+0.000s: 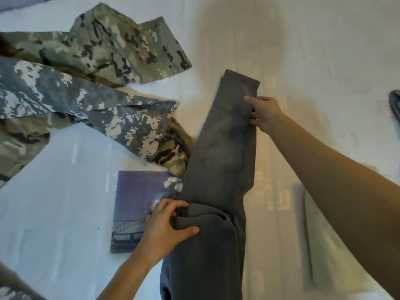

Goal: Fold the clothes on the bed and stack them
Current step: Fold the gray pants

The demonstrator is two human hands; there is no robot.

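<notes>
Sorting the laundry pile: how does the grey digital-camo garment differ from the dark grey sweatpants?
The grey digital-camo garment is pixel-patterned; the dark grey sweatpants are plain. The camo garment lies rumpled and untouched; the sweatpants are stretched long, gripped by the left hand and right hand. Both lie on the white bed.

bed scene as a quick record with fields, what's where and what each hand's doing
surface: white bed sheet
in work: dark grey fleece garment, long, lengthwise
left hand: fingers pinch its near fold
right hand: grips its far edge
unfolded: green camouflage cloth; grey pixel-pattern camouflage cloth, overlapping at left
folded: purple printed square cloth, partly under grey garment
</notes>
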